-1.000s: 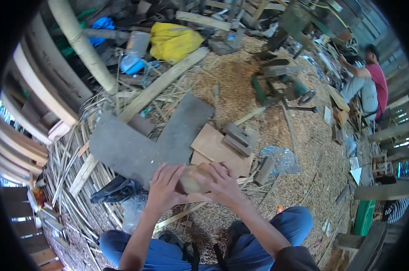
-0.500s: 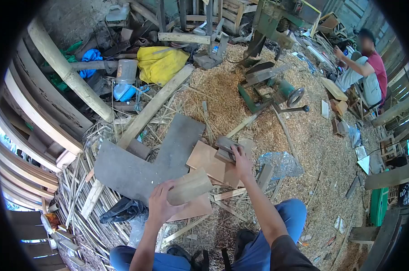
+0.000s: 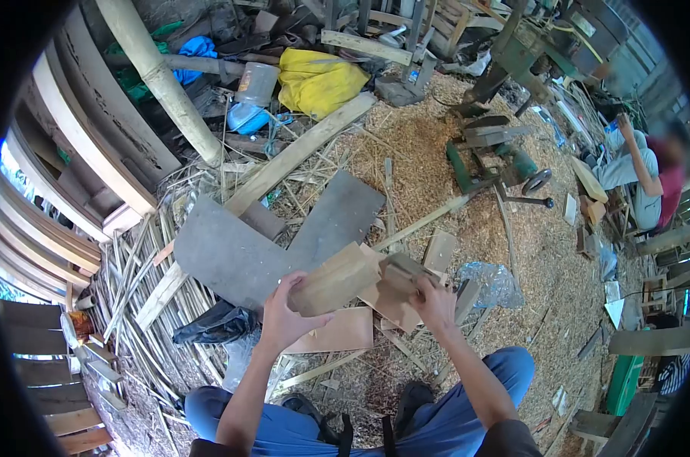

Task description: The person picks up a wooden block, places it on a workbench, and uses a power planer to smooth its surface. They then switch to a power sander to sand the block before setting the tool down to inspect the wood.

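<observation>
One held board [image 3: 335, 282]: oblong, dull light brown.

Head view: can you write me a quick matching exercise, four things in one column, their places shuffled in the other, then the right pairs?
Things
1. Light-brown flat wooden board
2. Dark-brown wooden block
3. Clear crumpled plastic sheet
4. Bright yellow crumpled sheet

Places
A. At the far side, beside a grey bucket-like container
B. Held in the right hand
C. On the shavings-covered floor, to the right of the hands
D. Held in the left hand

Right pairs: 1-D, 2-B, 3-C, 4-A
</observation>
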`<state>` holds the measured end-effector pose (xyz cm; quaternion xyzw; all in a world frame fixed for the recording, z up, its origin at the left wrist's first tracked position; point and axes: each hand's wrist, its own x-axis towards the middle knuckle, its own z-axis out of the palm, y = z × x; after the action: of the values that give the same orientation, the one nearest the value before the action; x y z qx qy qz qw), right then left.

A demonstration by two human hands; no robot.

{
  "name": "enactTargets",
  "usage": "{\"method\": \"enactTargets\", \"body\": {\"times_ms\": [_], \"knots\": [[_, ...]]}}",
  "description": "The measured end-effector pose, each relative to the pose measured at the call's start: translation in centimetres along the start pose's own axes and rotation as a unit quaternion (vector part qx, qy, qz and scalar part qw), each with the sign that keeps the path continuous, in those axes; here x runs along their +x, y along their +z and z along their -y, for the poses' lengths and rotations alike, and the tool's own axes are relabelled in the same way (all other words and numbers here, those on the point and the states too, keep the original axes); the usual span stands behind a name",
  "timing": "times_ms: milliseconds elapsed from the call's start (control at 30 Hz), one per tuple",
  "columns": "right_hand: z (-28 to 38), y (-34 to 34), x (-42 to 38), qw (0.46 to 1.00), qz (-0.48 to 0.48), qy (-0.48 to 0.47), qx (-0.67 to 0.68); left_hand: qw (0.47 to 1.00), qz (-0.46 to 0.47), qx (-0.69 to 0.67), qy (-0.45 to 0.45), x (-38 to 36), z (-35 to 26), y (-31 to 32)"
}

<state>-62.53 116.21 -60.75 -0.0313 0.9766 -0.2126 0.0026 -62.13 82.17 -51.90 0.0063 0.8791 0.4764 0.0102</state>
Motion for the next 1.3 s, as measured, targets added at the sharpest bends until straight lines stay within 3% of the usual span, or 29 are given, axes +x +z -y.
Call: {"method": "enactTargets", "body": {"times_ms": [33,67,133,200,333,400,533,633,667,700,767,833,867,900,967,1067,1233,1300], "knots": [[0.7,-0.2,-0.3,0.996,0.074,0.040,0.003,1.000,-0.003,-0.004,-0.002,0.3,0.0,-0.2],[1.6,-0.2,-0.7,0.996,0.080,0.037,0.001,1.000,0.018,-0.022,-0.014,0.4,0.0,-0.5],[3.5,-0.1,-1.4,0.994,0.071,-0.070,0.033,0.998,0.042,-0.038,-0.026,-0.2,0.5,-1.0],[3.8,0.5,-1.8,0.989,0.080,-0.103,0.064,0.997,0.050,-0.052,0.005,-0.2,1.2,-1.0],[6.9,-0.2,-1.7,0.990,0.034,-0.123,0.066,0.990,0.084,-0.102,-0.042,-1.5,2.6,-1.6],[7.9,-1.1,-2.1,0.988,0.011,-0.136,0.069,0.926,0.116,-0.337,-0.125,-2.1,2.3,-1.7],[8.8,-2.9,-2.8,0.983,-0.033,-0.104,0.146,0.915,0.128,-0.369,-0.098,-3.4,1.2,-2.0],[10.2,-5.0,-3.3,0.975,-0.073,-0.104,0.184,0.938,0.097,-0.318,-0.095,-4.2,0.6,-2.0],[10.6,-5.8,-3.4,0.970,-0.091,-0.106,0.200,0.986,0.070,-0.150,-0.005,-4.4,0.2,-2.3],[10.9,-6.5,-3.6,0.969,-0.092,-0.106,0.201,0.995,0.041,0.023,0.087,-4.3,-0.2,-2.4],[11.5,-9.0,-3.9,0.972,-0.067,-0.202,0.102,0.987,0.028,0.082,0.132,-4.9,-1.0,-2.1],[12.5,-10.9,-3.6,0.976,-0.023,-0.191,0.104,0.970,0.005,0.138,0.200,-5.5,-2.4,-1.7],[13.5,-12.4,-4.1,0.979,0.028,-0.171,0.109,0.969,0.009,0.142,0.203,-5.7,-4.0,-1.8],[14.6,-15.0,-4.7,0.979,0.019,-0.167,0.112,0.969,0.010,0.129,0.211,-5.5,-6.2,-2.5],[16.8,-21.6,-3.6,0.984,-0.025,-0.174,-0.008,0.967,0.011,0.094,0.237,-4.7,-11.7,-5.7],[21.9,-32.6,-5.0,0.986,0.016,-0.162,0.030,0.965,0.058,0.118,0.227,-5.2,-24.7,-12.7],[31.2,-54.1,-11.4,0.991,-0.015,-0.125,0.047,0.952,0.175,0.125,0.216,-7.7,-48.3,-25.9],[34.1,-62.1,-12.7,0.994,-0.022,-0.102,0.033,0.946,0.160,0.148,0.242,-9.6,-56.6,-29.4]]}}
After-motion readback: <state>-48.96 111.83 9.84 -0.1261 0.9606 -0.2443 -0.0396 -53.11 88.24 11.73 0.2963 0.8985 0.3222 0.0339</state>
